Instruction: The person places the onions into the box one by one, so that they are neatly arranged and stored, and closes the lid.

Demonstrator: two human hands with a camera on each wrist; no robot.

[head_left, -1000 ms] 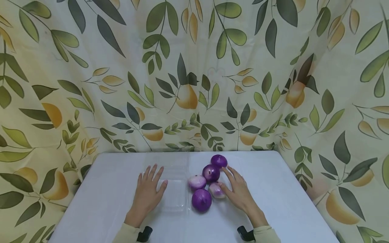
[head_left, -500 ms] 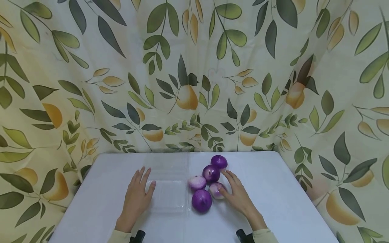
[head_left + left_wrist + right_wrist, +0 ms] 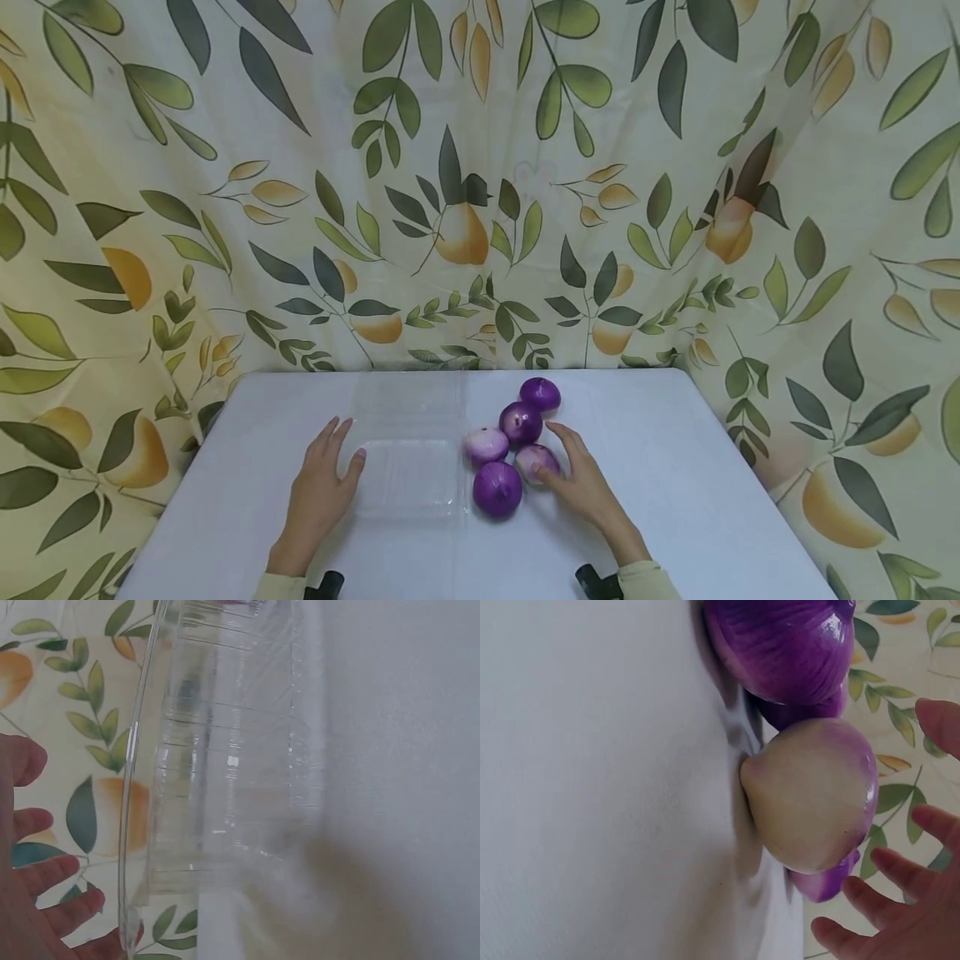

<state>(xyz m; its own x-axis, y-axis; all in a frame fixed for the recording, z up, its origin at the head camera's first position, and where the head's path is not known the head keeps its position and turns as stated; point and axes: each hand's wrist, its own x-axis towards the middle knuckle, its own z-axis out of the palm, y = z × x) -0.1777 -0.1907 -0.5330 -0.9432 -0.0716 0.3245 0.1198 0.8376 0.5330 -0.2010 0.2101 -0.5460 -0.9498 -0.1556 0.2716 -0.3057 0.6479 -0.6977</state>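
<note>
A clear plastic clamshell container (image 3: 408,478) lies opened out on the white table, its back half (image 3: 408,398) toward the curtain. My left hand (image 3: 318,492) is at its left side, fingers extended; in the left wrist view the fingers (image 3: 64,915) spread along the container's rim (image 3: 131,757). To the right of the container sit several purple onions in a loose cluster. My right hand (image 3: 588,487) reaches over the pale-sided onion (image 3: 534,460) on the right of the group, thumb overlapping it. In the right wrist view its fingers (image 3: 911,877) are spread beside that onion (image 3: 810,795).
Close around it are a dark purple onion (image 3: 497,490) in front, a whitish one (image 3: 486,447) at left, and two more purple onions, the nearer (image 3: 521,424) and the farther (image 3: 540,394). A leaf-patterned curtain (image 3: 480,208) borders the table (image 3: 697,500).
My left hand has moved left and toward me, from over the container to its side. My right hand has drawn slightly nearer me, its thumb now over the pale onion. The onions have not moved.
</note>
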